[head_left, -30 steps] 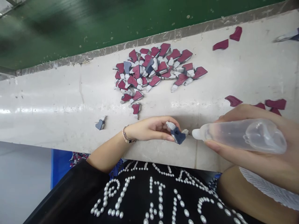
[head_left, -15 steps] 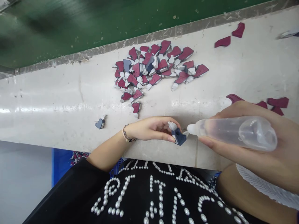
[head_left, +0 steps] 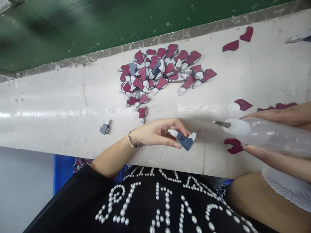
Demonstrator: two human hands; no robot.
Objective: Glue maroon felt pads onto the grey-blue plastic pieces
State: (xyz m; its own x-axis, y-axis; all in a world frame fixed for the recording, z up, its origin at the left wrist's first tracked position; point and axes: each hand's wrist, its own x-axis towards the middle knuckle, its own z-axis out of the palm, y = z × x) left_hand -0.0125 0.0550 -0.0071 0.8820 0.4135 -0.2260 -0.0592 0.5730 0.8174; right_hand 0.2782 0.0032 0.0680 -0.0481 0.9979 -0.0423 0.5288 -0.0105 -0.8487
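Between the thumb and fingers of my left hand [head_left: 162, 132] is a small dark blue-grey plastic part [head_left: 185, 141] with white ends, its recessed face turned up. My right hand [head_left: 286, 113] is closed around a clear squeeze bottle [head_left: 274, 134] with a white cap and a thin metal nozzle pointing left. The nozzle is apart from the plastic part. Just below the bottle's cap lies a maroon piece [head_left: 233, 146] on the table, close to my right thumb.
A heap of maroon, blue-grey and white parts [head_left: 155, 69] lies towards the back. One blue-grey part [head_left: 104, 128] sits alone at left. Loose maroon pieces [head_left: 243, 104] lie at right. Below the table edge is a blue crate [head_left: 60, 171]; a green surface [head_left: 121, 26] borders the back.
My right hand has drawn the bottle to the right, away from the plastic part. My left hand has turned the part so its recessed face shows more. Maroon pieces at right have come into view.
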